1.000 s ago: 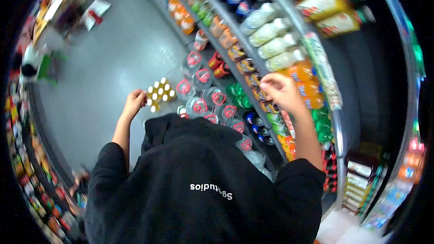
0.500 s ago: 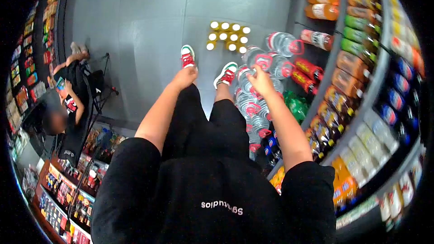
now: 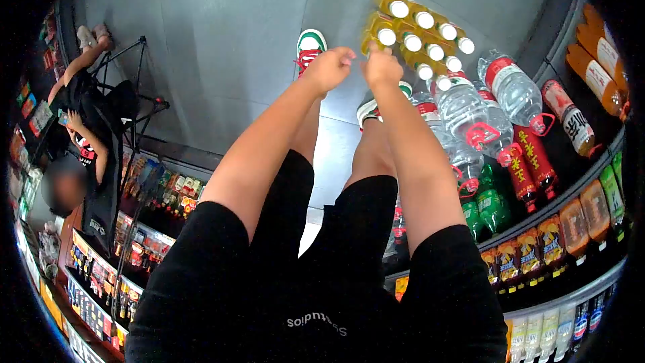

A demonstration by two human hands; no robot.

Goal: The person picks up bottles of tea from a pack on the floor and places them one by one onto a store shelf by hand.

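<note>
My left hand (image 3: 330,68) is raised over the floor in front of my left shoe, fingers loosely bent and nothing visible in them. Just right of it, my right hand (image 3: 381,68) is at the near-left edge of a cluster of yellow bottles (image 3: 395,25) with white caps. One finger stretches toward the nearest bottle; the others are partly hidden, and whether it touches is unclear. The yellow bottles stand close together in rows. Large clear water bottles (image 3: 462,109) with red handles are beside my right forearm, some partly covering others.
Red-labelled bottles (image 3: 534,161) and green bottles (image 3: 492,205) are to the right, before shelves of drinks (image 3: 552,238). At left, a person (image 3: 84,138) sits in a folding chair (image 3: 124,104) near stocked shelves. My shoes (image 3: 311,47) are on the grey floor (image 3: 228,40).
My right hand has left the water bottles and moved to the yellow bottles. My left hand has come closer to it. The view has shifted, bringing the bottles nearer.
</note>
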